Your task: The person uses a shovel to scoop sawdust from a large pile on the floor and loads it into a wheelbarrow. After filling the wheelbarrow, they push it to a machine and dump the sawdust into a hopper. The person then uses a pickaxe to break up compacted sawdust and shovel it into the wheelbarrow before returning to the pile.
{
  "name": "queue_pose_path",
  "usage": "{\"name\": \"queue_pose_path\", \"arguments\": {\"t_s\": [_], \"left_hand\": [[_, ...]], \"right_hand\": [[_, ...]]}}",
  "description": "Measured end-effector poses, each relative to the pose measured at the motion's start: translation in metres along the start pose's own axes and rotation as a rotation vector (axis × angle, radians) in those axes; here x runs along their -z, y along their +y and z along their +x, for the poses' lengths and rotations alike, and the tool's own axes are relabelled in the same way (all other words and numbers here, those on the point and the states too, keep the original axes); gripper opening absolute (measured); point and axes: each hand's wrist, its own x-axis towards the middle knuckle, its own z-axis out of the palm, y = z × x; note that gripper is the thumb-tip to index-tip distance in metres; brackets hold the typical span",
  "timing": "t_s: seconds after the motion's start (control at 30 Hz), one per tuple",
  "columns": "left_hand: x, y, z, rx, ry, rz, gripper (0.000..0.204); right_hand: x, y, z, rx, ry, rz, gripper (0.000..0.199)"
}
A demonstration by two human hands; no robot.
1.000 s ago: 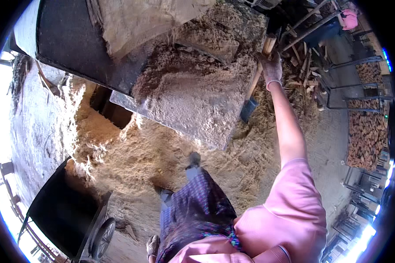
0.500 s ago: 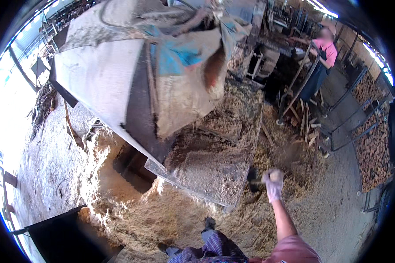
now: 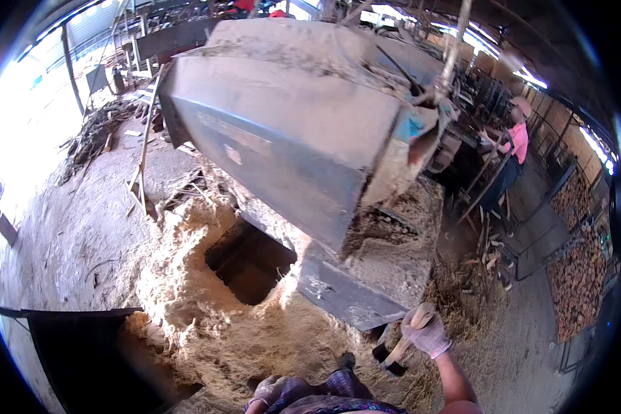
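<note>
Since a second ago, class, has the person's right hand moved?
Yes: the right hand has moved along the right edge of the dusty slab toward its near corner.

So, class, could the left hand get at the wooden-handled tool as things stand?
Probably yes: nothing seems to block the left hand, and the tool's handle shows partly uncovered below the right hand.

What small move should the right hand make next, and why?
I'd probably ease the right hand a little to the right, with its grip kept on the wooden-handled tool. In this view the tool's dark head hangs just below the metal plate and close to the dark shoe; true depth is hard to judge, so extra clearance seems wise.
</note>
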Motion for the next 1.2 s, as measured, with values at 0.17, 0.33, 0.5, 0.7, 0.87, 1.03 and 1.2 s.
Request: {"name": "queue_pose_path", "arguments": {"t_s": [0.17, 0.33, 0.5, 0.7, 0.87, 1.03, 1.2], "left_hand": [[-0.003, -0.096, 0.037, -0.268, -0.018, 0.065, 0.038], [-0.01, -0.128, 0.027, -0.352, -0.14, -0.941, 0.046], [0.056, -0.072, -0.019, 0.491, -0.251, -2.057, 0.065], [0.083, -0.137, -0.009, 0.52, 0.606, -2.201, 0.036], [0.117, -0.149, -0.017, 0.557, 0.888, -2.027, 0.032], [0.174, -0.233, -0.007, 0.509, 1.002, -2.023, 0.018], [0.188, -0.371, 0.062, 0.507, 0.891, -2.086, 0.014]], "right_hand": [[0.026, -0.178, 0.041, 0.119, -0.152, 0.593, 0.015], [0.031, -0.311, 0.047, 0.168, -0.386, 1.386, 0.017], [0.027, -0.373, 0.041, 0.503, -0.377, 1.571, 0.021], [0.038, -0.428, 0.063, 0.596, -0.486, 1.69, 0.029], [0.013, -0.399, 0.088, 0.561, -0.585, 1.769, 0.03], [-0.031, -0.411, 0.138, 0.388, -0.62, 1.816, 0.035], [-0.123, -0.46, 0.217, 0.648, -0.918, 1.583, 0.025]]}}
